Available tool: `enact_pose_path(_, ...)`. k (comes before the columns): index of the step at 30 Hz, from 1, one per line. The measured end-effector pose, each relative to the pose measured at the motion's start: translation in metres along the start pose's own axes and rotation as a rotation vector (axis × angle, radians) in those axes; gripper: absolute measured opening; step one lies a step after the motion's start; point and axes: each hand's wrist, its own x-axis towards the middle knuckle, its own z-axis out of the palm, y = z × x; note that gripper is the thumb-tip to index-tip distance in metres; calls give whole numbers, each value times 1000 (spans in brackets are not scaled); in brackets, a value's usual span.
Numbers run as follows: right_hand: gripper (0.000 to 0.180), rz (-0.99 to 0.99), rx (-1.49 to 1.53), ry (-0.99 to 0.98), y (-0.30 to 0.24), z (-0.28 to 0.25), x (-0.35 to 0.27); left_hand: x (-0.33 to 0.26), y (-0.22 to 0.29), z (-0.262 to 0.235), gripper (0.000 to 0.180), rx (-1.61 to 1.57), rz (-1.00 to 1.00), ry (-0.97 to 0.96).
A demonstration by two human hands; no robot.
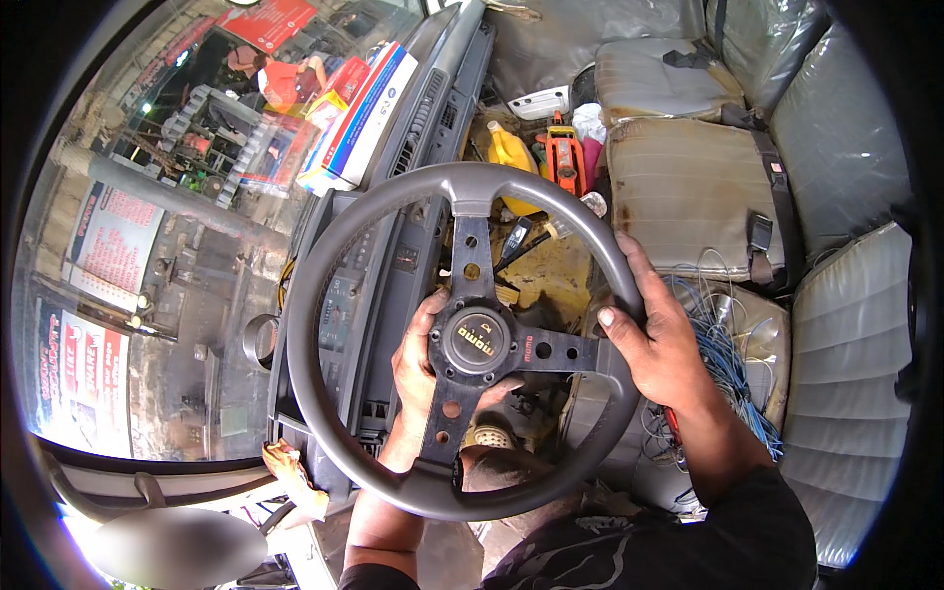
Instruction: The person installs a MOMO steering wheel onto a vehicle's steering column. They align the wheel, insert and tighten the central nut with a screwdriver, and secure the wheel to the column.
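A dark grey three-spoke steering wheel (339,211) with a round black hub (474,340) fills the middle of the head view. My right hand (654,339) is closed round the rim on the right, its thumb lying over the front by the side spoke. Behind the hub, my left hand (417,349) reaches up through the wheel and curls round it, with fingers at the hub's left edge and another digit showing below right. The spokes and hub hide the rest of that hand. Whether the wheel sits on a column cannot be seen.
A dashboard (423,187) runs along the left, with a striped box (359,118) on it below the windshield. Beyond the wheel are a yellow jug (509,147) and an orange jack (564,157). Tangled blue wires (723,344) lie on the seat at right. A person (285,84) shows outside.
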Motion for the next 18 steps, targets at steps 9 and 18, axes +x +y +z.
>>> enact_pose_path(9, 77, -29, -40, -13, 0, -2, 5, 3, 10, -1, 118, 34, 36, -1)
enact_pose_path(18, 87, -139, -359, -16, -14, -11, 8, -2, -8, -1, 127, 77, 138, -5)
